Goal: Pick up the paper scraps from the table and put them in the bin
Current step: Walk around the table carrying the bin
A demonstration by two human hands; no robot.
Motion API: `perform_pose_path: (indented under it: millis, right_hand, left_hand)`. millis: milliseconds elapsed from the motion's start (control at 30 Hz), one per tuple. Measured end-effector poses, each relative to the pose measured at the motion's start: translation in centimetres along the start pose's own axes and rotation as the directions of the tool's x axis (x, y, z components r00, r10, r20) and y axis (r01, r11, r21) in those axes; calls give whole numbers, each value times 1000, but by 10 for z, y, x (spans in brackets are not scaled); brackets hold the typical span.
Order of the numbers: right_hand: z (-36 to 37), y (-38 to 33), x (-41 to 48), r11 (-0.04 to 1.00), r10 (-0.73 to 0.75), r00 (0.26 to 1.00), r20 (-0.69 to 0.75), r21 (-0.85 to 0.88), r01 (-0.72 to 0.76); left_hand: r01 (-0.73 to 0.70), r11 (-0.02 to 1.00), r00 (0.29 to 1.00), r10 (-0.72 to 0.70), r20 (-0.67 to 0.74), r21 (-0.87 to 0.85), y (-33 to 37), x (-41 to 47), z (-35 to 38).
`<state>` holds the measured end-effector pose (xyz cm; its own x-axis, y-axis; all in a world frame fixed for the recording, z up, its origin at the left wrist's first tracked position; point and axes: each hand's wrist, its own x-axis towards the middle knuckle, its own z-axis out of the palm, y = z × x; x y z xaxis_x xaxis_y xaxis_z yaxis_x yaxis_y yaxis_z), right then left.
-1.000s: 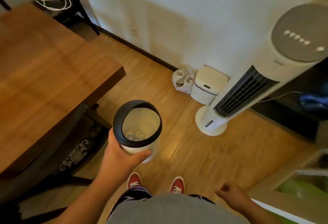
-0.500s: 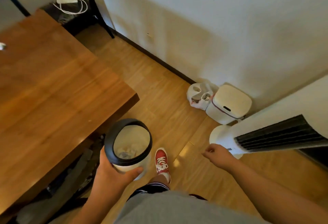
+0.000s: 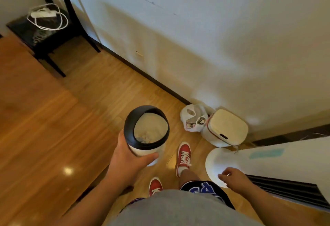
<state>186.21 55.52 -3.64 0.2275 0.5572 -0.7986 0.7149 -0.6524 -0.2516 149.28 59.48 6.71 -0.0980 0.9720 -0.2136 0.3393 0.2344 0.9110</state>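
My left hand (image 3: 127,159) grips a small white bin (image 3: 146,151) with a black ring rim (image 3: 129,123), held in the air above the floor beside the wooden table (image 3: 35,127). Crumpled paper scraps (image 3: 145,138) lie at the bottom of the bin. My right hand (image 3: 234,178) hangs loose at the lower right, fingers curled, holding nothing, in front of the fan's round base. No scraps show on the visible part of the table.
A white lidded bin (image 3: 225,127) and a white plastic bag (image 3: 193,118) stand against the wall. A white tower fan (image 3: 267,165) fills the right. A black stand (image 3: 44,34) with a coiled white cable (image 3: 47,17) stands at the back left. My red shoes (image 3: 184,154) are on the wood floor.
The view has swung left and down along the wall. The bin in my left hand has shifted right, away from the table edge. My right hand has dropped toward the fan base.
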Motion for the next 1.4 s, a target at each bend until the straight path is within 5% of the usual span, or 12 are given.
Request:
perform_pose_path:
  millis: [233,467,700,967,1100,1400]
  right_hand:
    - [-64,-21,86,995,76,994,80,-76,-70]
    - [-148,-135,170,952,-80,990,114,-284,110]
    - [-163,-328,229,807,-317,909,272,-425,409]
    - [-122,-506,260,672,-408,819,403,-474,569]
    - [-128,-556,269,652,-376,832,409,-521,551]
    - [-175,-616,313,650,-343,883,319,-598,469]
  left_hand:
    - [-8,1000,998,7,-68,-14,37,115,43]
    - [149,988,959,-152,-238,-29,42,170,40]
    - [376,908,757,-417,-503,-186,23,171,-8]
    - [430,837,553,-541,-634,-340,-11,197,-63]
    - [411,834,547,-549,-633,-368,-13,239,-104]
    - [334,893,652,-450,-611,-301,13,381,-179]
